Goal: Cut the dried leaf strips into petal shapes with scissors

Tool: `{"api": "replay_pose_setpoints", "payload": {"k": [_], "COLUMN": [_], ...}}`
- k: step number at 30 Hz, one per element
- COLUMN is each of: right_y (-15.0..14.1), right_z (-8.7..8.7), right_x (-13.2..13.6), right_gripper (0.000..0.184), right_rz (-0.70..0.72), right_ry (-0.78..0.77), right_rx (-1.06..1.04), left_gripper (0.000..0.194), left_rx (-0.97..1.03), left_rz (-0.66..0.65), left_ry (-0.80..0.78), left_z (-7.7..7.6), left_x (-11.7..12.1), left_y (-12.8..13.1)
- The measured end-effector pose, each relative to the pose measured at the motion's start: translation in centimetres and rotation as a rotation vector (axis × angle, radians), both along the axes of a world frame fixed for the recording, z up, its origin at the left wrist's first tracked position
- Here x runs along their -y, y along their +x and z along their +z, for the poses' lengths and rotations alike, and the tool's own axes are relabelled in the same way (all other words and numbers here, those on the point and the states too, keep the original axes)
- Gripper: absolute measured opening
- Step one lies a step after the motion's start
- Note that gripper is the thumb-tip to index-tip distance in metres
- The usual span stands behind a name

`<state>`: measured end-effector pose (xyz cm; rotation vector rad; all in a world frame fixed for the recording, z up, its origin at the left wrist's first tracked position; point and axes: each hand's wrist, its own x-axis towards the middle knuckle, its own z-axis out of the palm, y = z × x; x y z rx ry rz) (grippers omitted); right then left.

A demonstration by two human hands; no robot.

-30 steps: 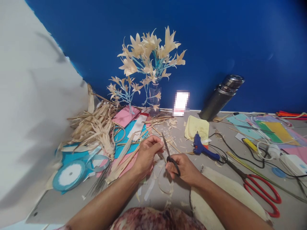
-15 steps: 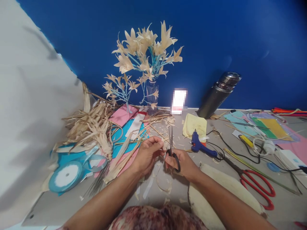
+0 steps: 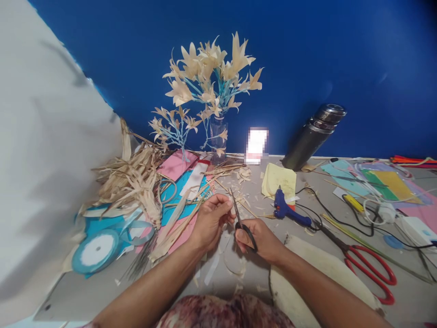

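My right hand [image 3: 262, 238] grips small black-handled scissors [image 3: 252, 239], fingers through the loops, with the blades pointing up and slightly left. Just left of the blades, my left hand [image 3: 213, 219] is closed in a pinch, thumb against fingertips. Between those fingertips shows a small pale piece [image 3: 233, 212], too small to name for certain. The scissor blades lie right beside it; whether they touch it I cannot tell. Pale clippings [image 3: 244, 174] are scattered on the table past my hands.
Dried corn husks [image 3: 136, 177] and a blue ribbon roll [image 3: 97, 249] lie left. Behind stand husk flowers [image 3: 211, 59] and a dark flask [image 3: 310, 139]. Right are a blue glue gun [image 3: 290, 212] with its cord, red-handled scissors [image 3: 372, 264] and yellow paper [image 3: 278, 177].
The scissors have tilted left, so their blades now lie close to my left fingertips. My left hand keeps its pinch. The whole view has shifted slightly.
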<state>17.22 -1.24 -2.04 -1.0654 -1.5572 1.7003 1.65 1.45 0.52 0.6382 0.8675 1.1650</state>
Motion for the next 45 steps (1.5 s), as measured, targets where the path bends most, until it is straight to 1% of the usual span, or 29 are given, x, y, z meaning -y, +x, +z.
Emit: {"api": "replay_pose_setpoints", "payload": {"k": [5,10,17,25,29,32,37,39,42,45], "right_y": [0.0,0.0,-0.1,-0.1,-0.2,-0.3,0.2,0.6,1.1,1.5], "right_z": [0.0,0.2,0.7,0.1,0.3,0.7,0.9,0.7,0.5,0.7], "right_x": [0.0,0.0,0.2,0.1,0.2,0.0,-0.6,-0.9,-1.1,-1.1], "right_gripper": [0.061,0.061,0.06,0.056,0.056,0.053,0.04,0.037,0.034,0.032], "right_rz": [-0.026,0.001,0.009,-0.023,-0.054,-0.111,-0.378,-0.448,-0.473,-0.442], "right_ry": [0.002,0.02,-0.001,-0.057,-0.088,-0.109,-0.056,-0.034,-0.048,-0.058], "right_rx": [0.001,0.027,0.034,0.023,0.015,-0.016,-0.049,-0.058,-0.067,-0.101], "left_gripper": [0.023,0.024,0.026,0.023,0.021,0.02,0.018,0.02,0.024,0.026], "left_rx": [0.058,0.094,0.053,0.01,0.002,-0.021,-0.211,-0.256,-0.332,-0.439], "left_rz": [-0.016,-0.026,-0.005,0.006,-0.004,-0.035,-0.062,-0.094,-0.16,-0.187], "left_ry": [-0.026,-0.057,-0.075,-0.059,-0.046,-0.012,0.108,0.149,0.23,0.334], "left_z": [0.2,0.2,0.2,0.4,0.4,0.4,0.7,0.8,1.1,1.3], "left_x": [-0.1,-0.2,-0.2,0.0,0.0,0.1,0.4,0.5,0.7,0.9], "left_y": [0.0,-0.1,-0.2,-0.1,-0.2,-0.1,0.0,0.0,-0.1,-0.1]}}
